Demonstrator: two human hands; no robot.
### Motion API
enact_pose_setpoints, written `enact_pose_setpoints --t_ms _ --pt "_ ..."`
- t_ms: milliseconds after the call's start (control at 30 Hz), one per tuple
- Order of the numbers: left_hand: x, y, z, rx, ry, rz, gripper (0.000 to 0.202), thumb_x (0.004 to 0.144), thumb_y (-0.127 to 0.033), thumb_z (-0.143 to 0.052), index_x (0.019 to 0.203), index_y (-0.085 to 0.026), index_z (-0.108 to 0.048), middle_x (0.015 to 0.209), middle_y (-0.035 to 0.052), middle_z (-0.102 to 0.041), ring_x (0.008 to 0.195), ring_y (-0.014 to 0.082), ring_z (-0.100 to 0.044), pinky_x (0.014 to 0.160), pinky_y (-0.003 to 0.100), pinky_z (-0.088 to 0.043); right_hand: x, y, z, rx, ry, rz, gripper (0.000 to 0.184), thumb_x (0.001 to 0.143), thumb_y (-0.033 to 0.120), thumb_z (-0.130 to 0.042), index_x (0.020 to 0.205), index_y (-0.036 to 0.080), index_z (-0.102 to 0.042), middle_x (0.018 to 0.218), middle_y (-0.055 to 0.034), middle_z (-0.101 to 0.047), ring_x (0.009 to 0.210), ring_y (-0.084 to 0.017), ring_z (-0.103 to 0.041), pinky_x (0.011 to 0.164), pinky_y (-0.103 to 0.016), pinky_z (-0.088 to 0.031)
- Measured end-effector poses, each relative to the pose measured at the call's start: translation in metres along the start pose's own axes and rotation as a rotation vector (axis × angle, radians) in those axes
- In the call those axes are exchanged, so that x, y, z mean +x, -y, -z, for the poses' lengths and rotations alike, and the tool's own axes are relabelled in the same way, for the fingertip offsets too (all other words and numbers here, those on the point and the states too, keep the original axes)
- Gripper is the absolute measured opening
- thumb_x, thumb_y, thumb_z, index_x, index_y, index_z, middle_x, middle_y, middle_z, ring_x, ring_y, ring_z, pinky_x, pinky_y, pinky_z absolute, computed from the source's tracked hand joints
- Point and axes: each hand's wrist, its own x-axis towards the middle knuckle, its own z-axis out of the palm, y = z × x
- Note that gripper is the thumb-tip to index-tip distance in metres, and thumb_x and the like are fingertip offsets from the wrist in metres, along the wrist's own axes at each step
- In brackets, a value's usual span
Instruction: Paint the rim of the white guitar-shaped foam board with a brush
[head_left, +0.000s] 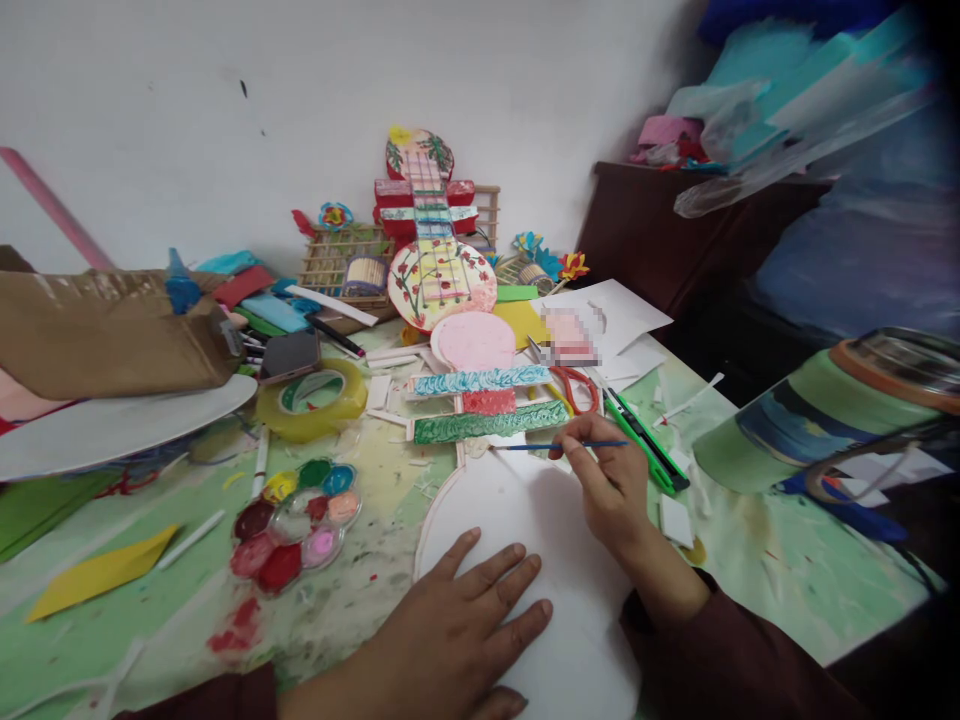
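Observation:
A paper craft shaped like a stringed instrument lies before me, with a large white round body [570, 560], a green painted strip [491, 423], a blue painted strip [480, 381] and a pink round top [476, 340]. My left hand [465, 620] rests flat on the white body, fingers spread. Between the fingertips of my right hand [604, 480] is a thin blue paintbrush [540, 447], its tip at the pale neck area just below the green strip. A flower-shaped paint palette [296, 525] with several colours stands left of the body.
A finished-looking painted instrument [442, 280] leans against the wall. Yellow tape [315, 400], a green utility knife [649, 440] and red-handled scissors [577, 388] lie around the craft. At right stands a green bottle [795, 415]; a cardboard box [112, 330] is at left.

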Motion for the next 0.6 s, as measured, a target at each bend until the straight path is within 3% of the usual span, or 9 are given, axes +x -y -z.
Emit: enact_pose_setpoints --t_ms 233,400,533,600 --pt "0.001 0.001 -0.005 0.075 -0.026 -0.035 0.057 0.098 -0.054 -0.032 0.143 -0.021 -0.036 0.147 0.0152 -0.041 0.133 0.0308 -0.042 0.106 0.055 -0.032 0.002 -0.003 0.003 0.015 -0.015 -0.012 0.020 0.087 0.026 -0.048 0.070 0.019 -0.056 0.067 -0.0004 -0.057 0.064 -0.016 -0.053 0.062 -0.030 -0.038" --pt "0.005 0.003 -0.007 0.188 -0.049 -0.075 0.063 0.090 -0.057 -0.050 0.139 -0.018 -0.042 0.141 0.0165 -0.049 0.126 0.0312 -0.050 0.102 0.052 -0.038 0.002 -0.002 0.002 0.035 -0.005 -0.021 0.020 0.086 0.026 -0.048 0.069 0.019 -0.057 0.066 -0.0005 -0.057 0.063 -0.016 -0.053 0.061 -0.030 -0.038" --pt "0.004 0.005 -0.012 0.257 -0.179 -0.103 0.057 0.093 -0.058 -0.043 0.136 -0.020 -0.046 0.137 0.0131 -0.054 0.125 0.0278 -0.050 0.107 0.050 -0.031 0.001 0.000 0.004 0.058 -0.090 -0.030 0.022 0.087 0.027 -0.048 0.069 0.019 -0.057 0.068 -0.0013 -0.058 0.065 -0.016 -0.055 0.062 -0.030 -0.040" --pt "0.004 0.006 -0.016 0.306 -0.265 -0.096 0.043 0.098 -0.047 -0.040 0.133 -0.022 -0.049 0.135 0.0091 -0.056 0.125 0.0239 -0.049 0.112 0.047 -0.024 0.000 0.003 0.005 0.083 -0.159 -0.032 0.021 0.088 0.028 -0.049 0.072 0.019 -0.059 0.071 -0.0020 -0.061 0.068 -0.017 -0.058 0.064 -0.031 -0.042"
